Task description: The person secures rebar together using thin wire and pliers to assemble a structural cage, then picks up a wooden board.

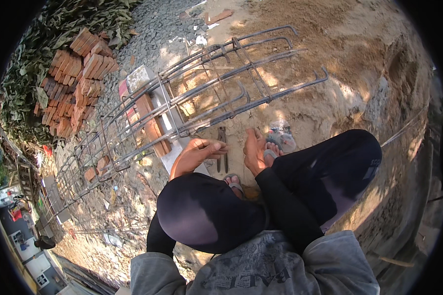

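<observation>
I logged one rebar cage point(221, 77); beside its near edge: left hand point(199, 153), right hand point(253, 153), fingers together, any pinch indiscernible; long-handled pincers point(222, 135) lay between.

there are two bare hands, one left hand point(198, 153) and one right hand point(253, 152). between them lies one pincer tool point(223, 147) with two handles. two feet show, each in one sandal: one left sandal point(237, 186) and one right sandal point(269, 154). far of the hands stands one rebar cage point(221, 76); at least three hooked rod ends show at its right, and its ties overlap too much to count. under it is one pale slab point(168, 118). far left there is one brick stack point(79, 81), dozens of bricks, too crowded for an exact number, and one heap of leaves point(22, 73). one clear plastic bag point(281, 135) lies right of the tool.
</observation>
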Demonstrator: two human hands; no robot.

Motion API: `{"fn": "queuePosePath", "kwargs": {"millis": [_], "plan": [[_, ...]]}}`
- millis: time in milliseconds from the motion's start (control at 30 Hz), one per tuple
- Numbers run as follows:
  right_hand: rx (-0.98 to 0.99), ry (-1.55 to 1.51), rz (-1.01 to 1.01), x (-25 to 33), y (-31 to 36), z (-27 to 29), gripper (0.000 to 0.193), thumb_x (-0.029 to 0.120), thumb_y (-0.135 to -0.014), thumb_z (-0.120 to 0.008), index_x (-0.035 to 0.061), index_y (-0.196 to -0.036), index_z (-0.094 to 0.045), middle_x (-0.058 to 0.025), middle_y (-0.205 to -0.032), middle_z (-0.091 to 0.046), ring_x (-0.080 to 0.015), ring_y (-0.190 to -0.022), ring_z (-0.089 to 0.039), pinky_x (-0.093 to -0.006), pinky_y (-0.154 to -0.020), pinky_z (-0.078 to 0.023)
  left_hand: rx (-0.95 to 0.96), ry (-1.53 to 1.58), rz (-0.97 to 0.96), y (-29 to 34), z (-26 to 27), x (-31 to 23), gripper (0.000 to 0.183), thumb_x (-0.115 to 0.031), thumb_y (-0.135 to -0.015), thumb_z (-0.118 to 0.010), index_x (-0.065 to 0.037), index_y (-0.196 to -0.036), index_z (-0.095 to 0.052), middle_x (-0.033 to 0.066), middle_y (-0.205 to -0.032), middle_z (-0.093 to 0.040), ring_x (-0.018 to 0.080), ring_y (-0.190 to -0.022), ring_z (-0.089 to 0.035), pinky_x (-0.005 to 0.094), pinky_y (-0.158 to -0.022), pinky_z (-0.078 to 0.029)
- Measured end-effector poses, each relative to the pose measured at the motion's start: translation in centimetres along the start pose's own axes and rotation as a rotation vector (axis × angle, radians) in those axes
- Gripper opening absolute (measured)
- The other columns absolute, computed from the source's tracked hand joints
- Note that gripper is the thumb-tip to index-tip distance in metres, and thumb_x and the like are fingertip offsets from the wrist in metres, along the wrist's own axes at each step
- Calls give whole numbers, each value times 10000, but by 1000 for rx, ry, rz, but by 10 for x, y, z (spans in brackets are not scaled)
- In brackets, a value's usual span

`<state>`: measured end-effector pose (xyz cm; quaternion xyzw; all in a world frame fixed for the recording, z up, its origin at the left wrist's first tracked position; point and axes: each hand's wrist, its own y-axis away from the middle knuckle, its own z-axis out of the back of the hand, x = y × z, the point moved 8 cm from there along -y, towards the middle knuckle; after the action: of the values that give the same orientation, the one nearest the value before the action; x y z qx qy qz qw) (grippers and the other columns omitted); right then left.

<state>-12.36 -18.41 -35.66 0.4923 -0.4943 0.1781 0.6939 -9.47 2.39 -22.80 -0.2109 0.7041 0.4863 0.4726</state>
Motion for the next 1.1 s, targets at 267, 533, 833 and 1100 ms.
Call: {"fn": "queuePosePath", "kwargs": {"millis": [267, 533, 833, 1100], "plan": [[362, -496, -234, 71, 44, -63, 218, 329, -979, -703, 158, -939, -574, 111, -612, -338, -12, -444, -273, -207, -383, -218, -208, -749, -212, -67, 24, -100, 559, -489, -1011, -591, 21, -786, -631, 48, -656, -525, 117, -658, -458, 340, -594, -389], [502, -445, -200, 61, 28, -63, 315, 294, -975, -723, 97, -1208, -645, 102, -704, -438, 8, -488, -318, -187, -403, -235, -194, -648, -179, -86, 16, -72, 564, -522, -1002, -559, 8, -1110, -716, 81, -826, -630, 149, -787, -556, 340, -713, -455], [562, -434, -229, 66, 38, -71, 515, 300, -958, -742, 41, -1353, -535, 74, -703, -470, -19, -494, -375, -220, -397, -266, -73, -712, -91, -87, 25, -66, 604, -542, -1006, -572, -9, -1267, -682, 122, -995, -731, 168, -929, -625, 348, -838, -495], [704, -420, -248, 66, 36, -78, 545, 327, -956, -745, 95, -1380, -494, 76, -784, -497, 13, -509, -344, -175, -405, -228, 97, -624, -46, -87, 19, -51, 628, -558, -1031, -521, 33, -1122, -713, 84, -882, -719, 133, -800, -607, 333, -695, -498]]}}
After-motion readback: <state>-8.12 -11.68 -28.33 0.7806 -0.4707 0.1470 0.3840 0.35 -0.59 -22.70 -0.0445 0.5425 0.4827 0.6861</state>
